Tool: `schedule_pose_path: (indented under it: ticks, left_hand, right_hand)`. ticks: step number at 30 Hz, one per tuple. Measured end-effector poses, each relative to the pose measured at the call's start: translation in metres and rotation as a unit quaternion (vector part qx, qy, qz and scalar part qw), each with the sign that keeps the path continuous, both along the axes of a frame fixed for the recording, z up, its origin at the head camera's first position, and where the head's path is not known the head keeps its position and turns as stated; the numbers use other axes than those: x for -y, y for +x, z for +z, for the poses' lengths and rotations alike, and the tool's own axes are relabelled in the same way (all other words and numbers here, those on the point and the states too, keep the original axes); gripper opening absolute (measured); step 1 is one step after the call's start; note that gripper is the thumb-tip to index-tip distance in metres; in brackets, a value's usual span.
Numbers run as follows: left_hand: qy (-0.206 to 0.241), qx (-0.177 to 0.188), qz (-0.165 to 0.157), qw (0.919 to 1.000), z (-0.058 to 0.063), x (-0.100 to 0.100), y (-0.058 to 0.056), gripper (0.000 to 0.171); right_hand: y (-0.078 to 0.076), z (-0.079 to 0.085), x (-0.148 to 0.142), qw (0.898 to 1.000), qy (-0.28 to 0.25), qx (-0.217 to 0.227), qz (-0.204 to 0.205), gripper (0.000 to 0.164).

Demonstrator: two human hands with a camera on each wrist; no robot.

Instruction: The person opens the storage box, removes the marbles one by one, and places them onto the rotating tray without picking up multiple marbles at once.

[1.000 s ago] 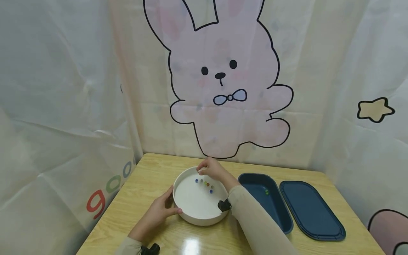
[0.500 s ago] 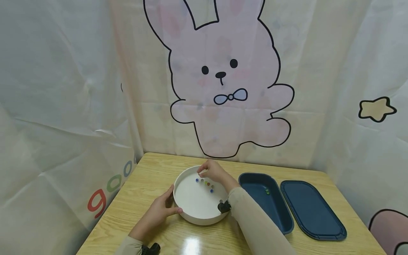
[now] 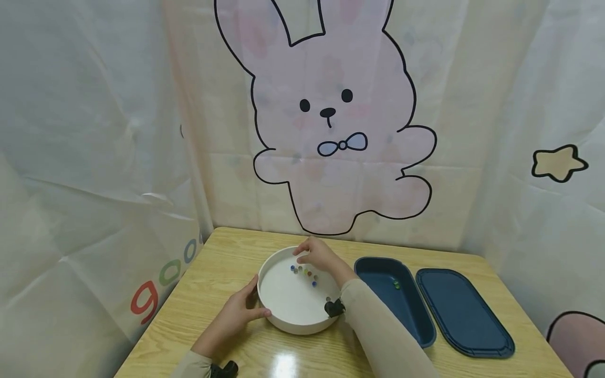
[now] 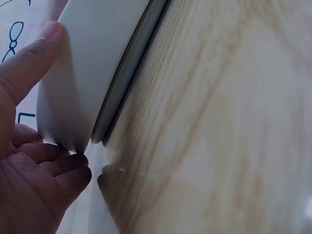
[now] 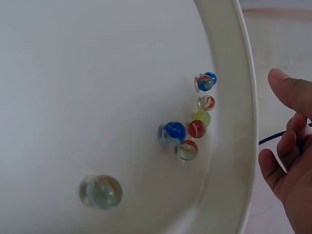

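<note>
A round white tray [image 3: 293,304] with a raised rim stands on the table. My left hand [image 3: 233,312] grips its left side, thumb [image 4: 31,68] against the outer wall and curled fingers beneath and beside it. Inside, several glass marbles [image 5: 197,128] form a loose curved row near the wall: blue, red, yellow and clear ones. Apart from them lies a clear marble [image 5: 104,192] with an orange streak. Over the far rim hovers my right hand [image 3: 319,255]; its thumb and fingers are apart, and I see nothing between them in the right wrist view.
Right of the tray is a deep blue box [image 3: 385,294] holding green marbles [image 3: 396,285]. Its flat blue lid [image 3: 463,312] lies beside it on the wooden table [image 3: 236,241]. A curtain with a printed rabbit [image 3: 331,173] hangs behind the table.
The right hand has let go of a small marble, which now lies close to the blue marble at the row's far end. Its fingers have parted slightly; the left hand holds still.
</note>
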State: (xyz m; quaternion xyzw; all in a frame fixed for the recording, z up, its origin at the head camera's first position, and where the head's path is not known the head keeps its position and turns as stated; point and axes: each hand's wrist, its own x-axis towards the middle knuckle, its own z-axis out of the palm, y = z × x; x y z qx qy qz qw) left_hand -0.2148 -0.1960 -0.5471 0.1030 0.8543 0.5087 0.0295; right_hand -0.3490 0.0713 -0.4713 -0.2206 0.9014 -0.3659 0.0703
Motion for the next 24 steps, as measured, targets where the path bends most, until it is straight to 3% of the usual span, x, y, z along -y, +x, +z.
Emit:
schedule_pose_path:
  ticks: [11, 24]
  left_hand:
    - [-0.003, 0.006, 0.007, 1.0000, 0.003, -0.002, 0.001, 0.114]
    - [-0.001, 0.006, 0.007, 1.0000, 0.001, -0.004, 0.001, 0.115]
  right_hand:
    - [0.007, 0.029, -0.019, 0.999, 0.003, -0.047, 0.002, 0.019]
    - [0.028, 0.068, -0.080, 0.990, 0.004, -0.139, -0.005, 0.020]
